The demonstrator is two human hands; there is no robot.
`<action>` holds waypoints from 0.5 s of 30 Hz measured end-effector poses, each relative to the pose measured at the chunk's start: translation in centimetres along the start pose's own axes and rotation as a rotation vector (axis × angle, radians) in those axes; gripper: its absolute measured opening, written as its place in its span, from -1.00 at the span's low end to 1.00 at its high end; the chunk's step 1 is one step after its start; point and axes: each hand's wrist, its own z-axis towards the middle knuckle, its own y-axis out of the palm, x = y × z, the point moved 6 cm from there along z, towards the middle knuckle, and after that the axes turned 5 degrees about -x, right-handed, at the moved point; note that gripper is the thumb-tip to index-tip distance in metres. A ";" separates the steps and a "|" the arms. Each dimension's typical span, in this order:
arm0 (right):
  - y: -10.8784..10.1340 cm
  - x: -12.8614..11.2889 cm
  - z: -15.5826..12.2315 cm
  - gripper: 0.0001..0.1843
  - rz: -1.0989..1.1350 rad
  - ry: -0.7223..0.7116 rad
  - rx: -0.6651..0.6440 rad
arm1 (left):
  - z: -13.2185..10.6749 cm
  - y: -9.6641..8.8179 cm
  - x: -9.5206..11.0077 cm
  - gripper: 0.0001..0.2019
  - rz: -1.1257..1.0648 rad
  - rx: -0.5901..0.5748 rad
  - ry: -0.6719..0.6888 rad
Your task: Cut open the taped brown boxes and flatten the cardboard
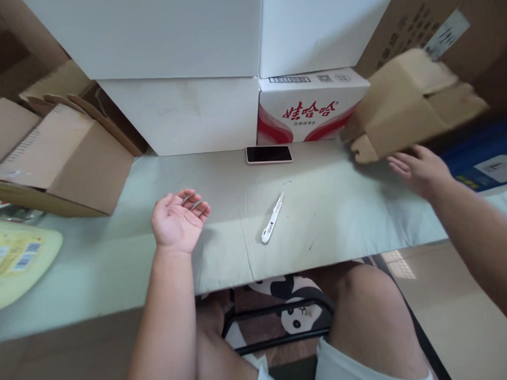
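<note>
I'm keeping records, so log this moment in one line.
left hand: open, empty; right hand: at cardboard box, contact unclear; white cutter, phone: on cloth

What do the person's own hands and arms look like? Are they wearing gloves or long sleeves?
No gloves! The bare human left hand and bare human right hand have ordinary fingers. Both smooth, rounded forearms are bare, with no sleeves in view. I see no watch or bracelet on either wrist. The right hand is a bit blurry, so tiny marks can't be told.
</note>
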 end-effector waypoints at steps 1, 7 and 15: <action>1.3 -0.7 1.4 -0.87 0.027 0.028 -0.035 | 0.0 0.0 0.1 -0.75 0.002 -0.004 0.003; 11.6 -2.3 0.2 -0.94 -0.042 0.207 -0.453 | -0.4 -0.6 1.4 -0.75 -0.034 0.013 0.037; 26.5 -10.0 -9.9 -0.83 -0.506 -0.310 -0.882 | -1.8 -2.8 3.3 -0.74 -0.271 -0.021 0.097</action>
